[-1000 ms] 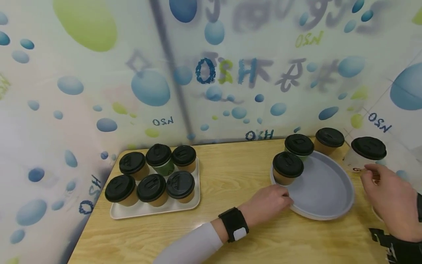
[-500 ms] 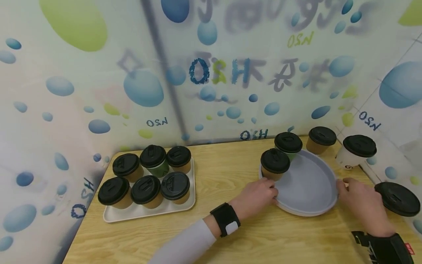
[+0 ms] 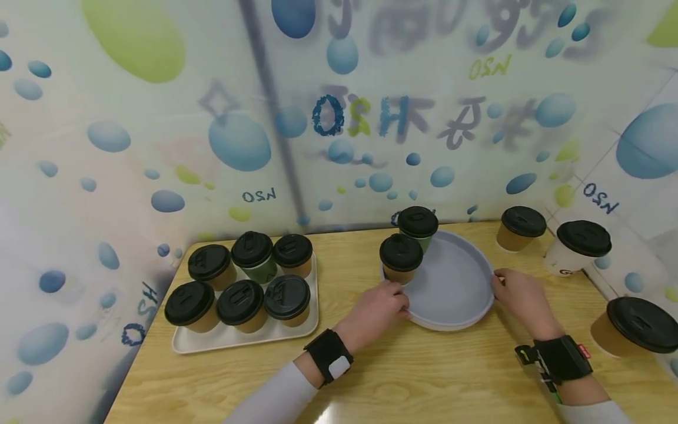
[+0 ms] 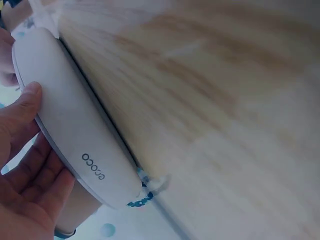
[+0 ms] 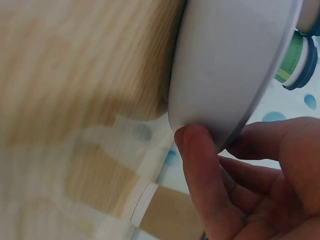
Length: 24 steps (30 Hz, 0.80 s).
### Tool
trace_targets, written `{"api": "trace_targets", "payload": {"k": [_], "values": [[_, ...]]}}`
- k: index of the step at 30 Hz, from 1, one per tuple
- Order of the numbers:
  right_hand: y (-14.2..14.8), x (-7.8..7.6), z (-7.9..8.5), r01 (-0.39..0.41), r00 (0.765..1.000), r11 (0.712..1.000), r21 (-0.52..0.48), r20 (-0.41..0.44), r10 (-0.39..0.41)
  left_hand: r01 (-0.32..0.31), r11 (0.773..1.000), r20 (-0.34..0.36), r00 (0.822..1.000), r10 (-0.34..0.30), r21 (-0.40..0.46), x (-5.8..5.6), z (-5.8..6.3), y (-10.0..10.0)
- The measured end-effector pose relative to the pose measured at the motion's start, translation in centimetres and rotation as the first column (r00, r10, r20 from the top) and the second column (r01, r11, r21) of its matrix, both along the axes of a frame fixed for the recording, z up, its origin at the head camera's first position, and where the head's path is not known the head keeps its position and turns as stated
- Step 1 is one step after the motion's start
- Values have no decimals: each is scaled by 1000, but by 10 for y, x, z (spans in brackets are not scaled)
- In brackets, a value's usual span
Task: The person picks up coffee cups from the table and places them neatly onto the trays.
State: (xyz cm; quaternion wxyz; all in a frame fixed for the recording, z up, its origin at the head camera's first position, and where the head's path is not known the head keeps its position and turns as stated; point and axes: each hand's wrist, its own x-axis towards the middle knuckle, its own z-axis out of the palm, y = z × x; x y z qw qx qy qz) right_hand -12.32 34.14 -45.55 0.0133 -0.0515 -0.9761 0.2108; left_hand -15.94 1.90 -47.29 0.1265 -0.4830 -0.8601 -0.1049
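A round blue-grey tray point(image 3: 450, 280) with a pale outer wall stands right of centre on the table. Two black-lidded paper cups sit at its left side: a brown cup point(image 3: 401, 259) in front and a green cup point(image 3: 418, 227) behind. My left hand point(image 3: 377, 306) grips the tray's front-left rim, just below the brown cup. In the left wrist view, thumb and fingers lie along the wall point(image 4: 65, 110), which reads "ecoco". My right hand point(image 3: 521, 297) pinches the right rim; the right wrist view has fingertips point(image 5: 192, 137) on either side of the wall point(image 5: 220, 65).
A white rectangular tray point(image 3: 185, 341) at the left bears several lidded cups in two rows. At the right stand a brown cup point(image 3: 521, 229), a white cup point(image 3: 577, 247) and a nearer brown cup point(image 3: 630, 330). A patterned sheet point(image 3: 339, 165) hangs behind the wooden table point(image 3: 424, 377).
The round tray, with its two cups, has shifted left, away from the cups at the right. My right hand has come from near the white cup onto the tray's rim; my left hand has moved left.
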Motion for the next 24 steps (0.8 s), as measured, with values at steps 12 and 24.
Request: {"api": "trace_targets", "payload": {"k": [12,24], "values": [[0,5,0,21,999,999,-38,-49,-22,-21,999,-38,999,19,-44,-1,8,-8],[28,98,53,491,777,869,-65,-418,-470,-43,999,3,999,43,-19,-10,7,-18]]}}
